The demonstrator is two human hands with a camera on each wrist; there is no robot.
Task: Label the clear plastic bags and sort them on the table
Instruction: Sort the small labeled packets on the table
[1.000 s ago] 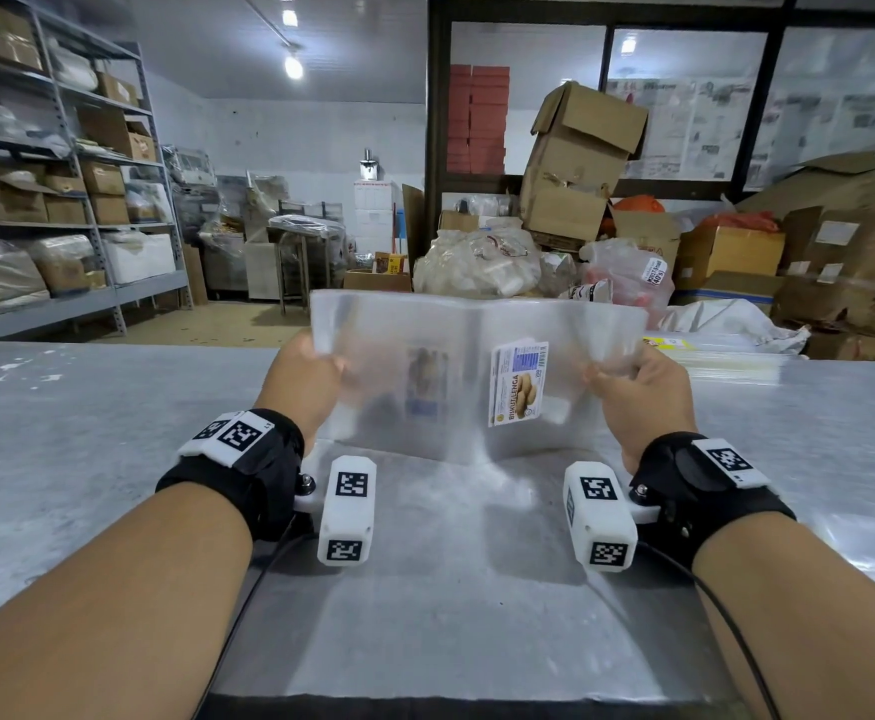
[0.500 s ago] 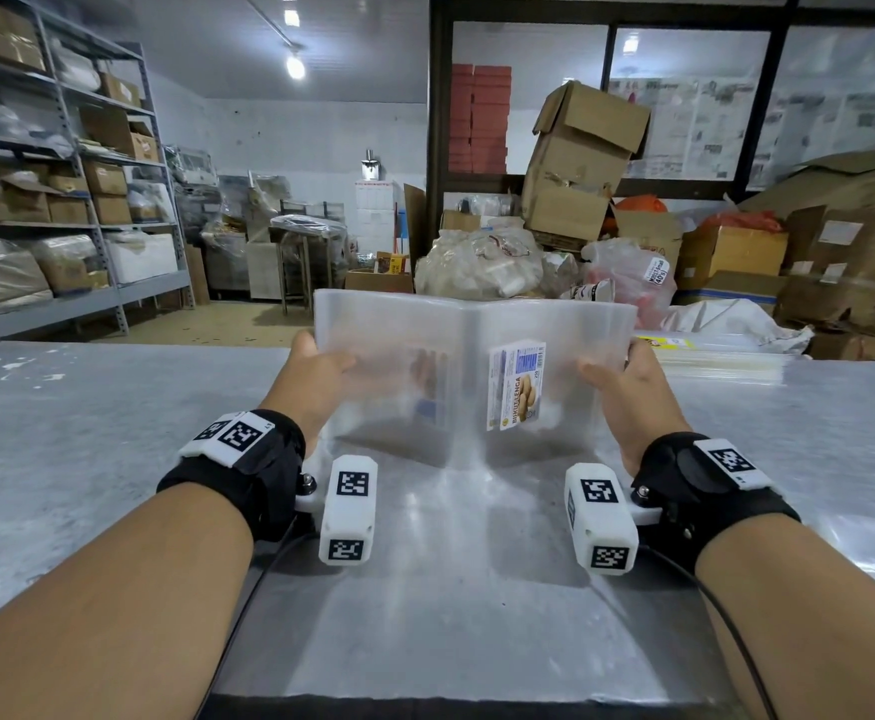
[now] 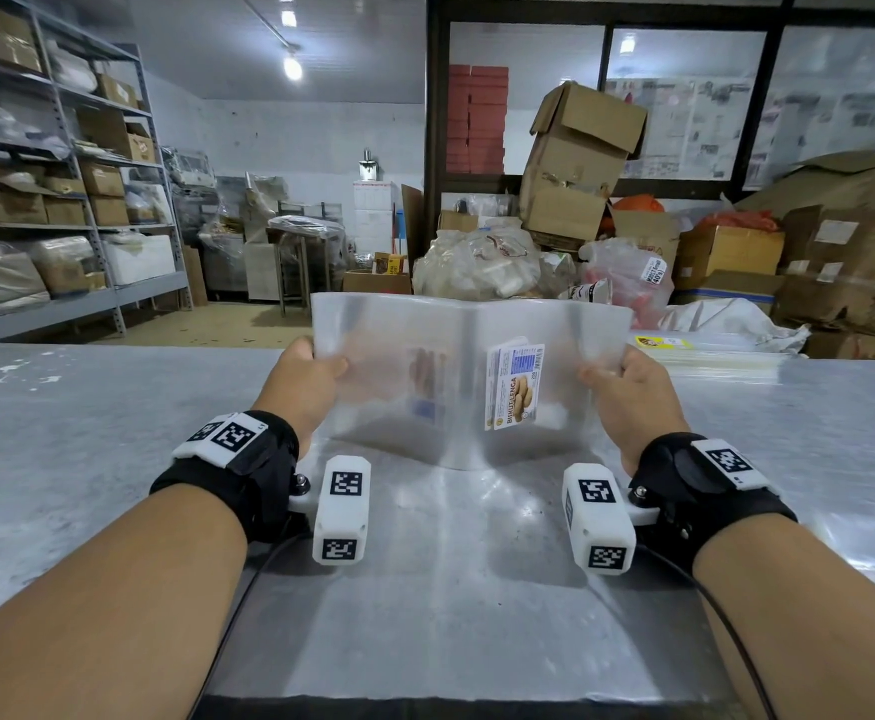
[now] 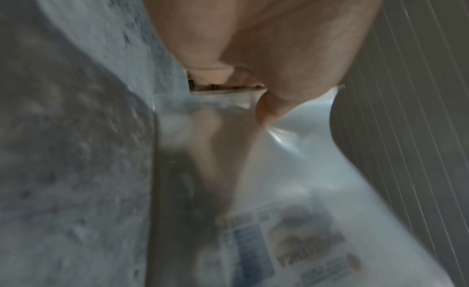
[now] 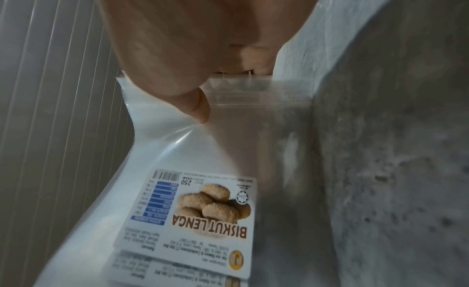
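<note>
The left hand (image 3: 298, 379) and right hand (image 3: 627, 389) each pinch a side edge of the stack of clear bags (image 3: 440, 366), thumbs in front, holding it upright above the table (image 3: 113, 433), apparently to square the edges. Its label (image 3: 514, 386) faces the person. Bare tabletop lies either side.

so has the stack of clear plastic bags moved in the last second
Barely. The stack of clear plastic bags, held by the left hand and right hand, keeps its top edge just under the lumpy plastic sack behind.
</note>
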